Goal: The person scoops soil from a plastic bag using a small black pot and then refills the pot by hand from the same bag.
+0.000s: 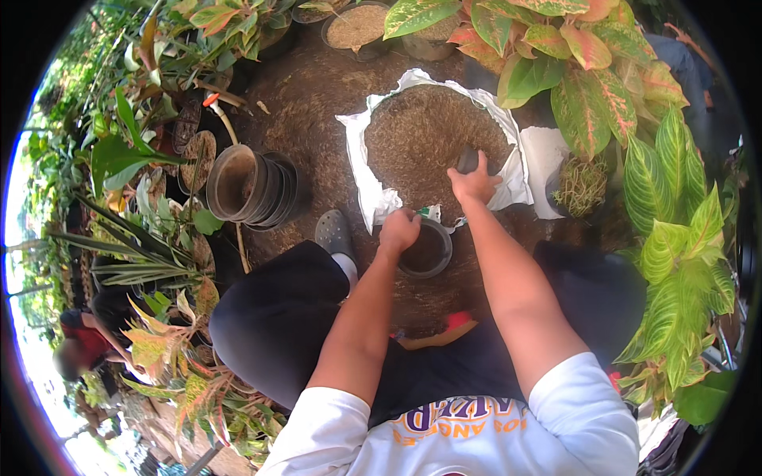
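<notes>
In front of me a white sack (357, 156) stands with its top rolled outward, full of loose brown potting mix (428, 128). My right hand (476, 183) grips a small dark cup (468, 159) over the right part of the mix. At the sack's near edge my left hand (400, 229) is closed on the rim of a black plastic pot (426, 272). This pot rests on the ground between my feet, close against the sack. Its inside is dark, and what it holds cannot be made out.
A nested stack of black pots (232, 184) leans at the left beside a pale stick with an orange end (211, 99). Potted leafy plants (586, 65) crowd both sides. Filled pots (357, 27) stand at the back. Another person (89, 345) is at the far left.
</notes>
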Demonstrator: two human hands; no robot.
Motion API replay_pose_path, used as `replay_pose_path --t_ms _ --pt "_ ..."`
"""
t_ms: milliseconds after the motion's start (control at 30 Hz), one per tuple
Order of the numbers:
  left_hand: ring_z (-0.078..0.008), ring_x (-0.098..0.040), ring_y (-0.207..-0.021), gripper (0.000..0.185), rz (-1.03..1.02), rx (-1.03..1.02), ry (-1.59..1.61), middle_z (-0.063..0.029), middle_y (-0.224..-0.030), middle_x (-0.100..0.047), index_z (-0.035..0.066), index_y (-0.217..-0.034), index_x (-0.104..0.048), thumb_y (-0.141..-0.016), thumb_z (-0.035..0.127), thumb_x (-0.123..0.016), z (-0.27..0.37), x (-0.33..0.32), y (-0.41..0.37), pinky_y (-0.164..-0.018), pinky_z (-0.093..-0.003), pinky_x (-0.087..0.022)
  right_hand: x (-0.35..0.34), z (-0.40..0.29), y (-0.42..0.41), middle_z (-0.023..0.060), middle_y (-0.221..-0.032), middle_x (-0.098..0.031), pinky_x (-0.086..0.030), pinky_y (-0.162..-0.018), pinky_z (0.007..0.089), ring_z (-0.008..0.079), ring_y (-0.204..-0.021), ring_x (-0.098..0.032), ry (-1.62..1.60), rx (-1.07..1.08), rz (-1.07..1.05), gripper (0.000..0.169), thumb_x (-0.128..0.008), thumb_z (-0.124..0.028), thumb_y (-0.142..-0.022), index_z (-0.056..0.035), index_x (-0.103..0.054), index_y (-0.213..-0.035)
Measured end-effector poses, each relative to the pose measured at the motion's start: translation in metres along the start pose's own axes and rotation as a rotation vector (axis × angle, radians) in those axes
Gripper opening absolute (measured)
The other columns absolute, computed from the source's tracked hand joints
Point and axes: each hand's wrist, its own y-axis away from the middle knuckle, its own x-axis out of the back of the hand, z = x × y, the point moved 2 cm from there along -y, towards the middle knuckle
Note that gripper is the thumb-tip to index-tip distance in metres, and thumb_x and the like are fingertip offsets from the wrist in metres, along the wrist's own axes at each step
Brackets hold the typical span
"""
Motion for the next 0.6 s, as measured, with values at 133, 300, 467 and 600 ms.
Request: replay_pose_path --t_ms 133,300,467,600 --pt "-0.0423 -0.07 -0.121 0.039 0.001 0.187 -0.017 -0.022 -0.123 -0.076 0.008 -0.115 -0.081 -0.1 0.04 -0.064 0.011 0.011 0.003 -0.105 -0.0516 -0.055 -0.005 -0.019 -0.004 0.0284 -0.149 -0.041 -0.057 -0.104 0.0498 0.0504 -0.125 -0.061 0.003 -0.052 -0.092 0.102 -0.088 -0.049 -0.078 -0.0399 -0.036 -0.165" --pt "-0.0406 -0.07 -0.124 0.042 0.0 0.254 -0.032 -0.0225 -0.127 -0.075 0.006 -0.118 -0.079 -0.1 0.041 -0.065 0.005 0.014 -0.008 -0.106 -0.0518 -0.055 -0.002 -0.014 -0.013 0.0261 -0.149 -0.042 -0.054 -0.106 0.0511 0.0485 -0.126 -0.06 -0.102 0.097 -0.058 0.101 -0.089 -0.047 -0.076 -0.0345 -0.039 -0.163" --pt "-0.0402 -0.07 -0.125 0.045 0.02 0.295 0.036 -0.0224 -0.13 -0.074 0.003 -0.123 -0.077 -0.096 0.038 -0.071 -0.013 -0.002 -0.02 -0.107 -0.0517 -0.055 0.023 -0.033 -0.003 0.0199 -0.142 -0.047 -0.052 -0.107 0.0541 0.0453 -0.131 -0.053 -0.052 0.507 0.085 0.104 -0.094 -0.035 -0.072 -0.0183 -0.04 -0.16" --pt "-0.0402 -0.071 -0.121 0.046 0.053 0.271 0.207 -0.0232 -0.124 -0.076 0.002 -0.116 -0.08 -0.091 0.041 -0.077 -0.056 -0.021 -0.043 -0.105 -0.0503 -0.055 0.061 -0.065 0.039 0.0168 -0.143 -0.049 -0.052 -0.108 0.052 0.0427 -0.132 -0.05 0.244 0.929 0.128 0.11 -0.1 -0.02 -0.068 -0.0204 -0.041 -0.161"
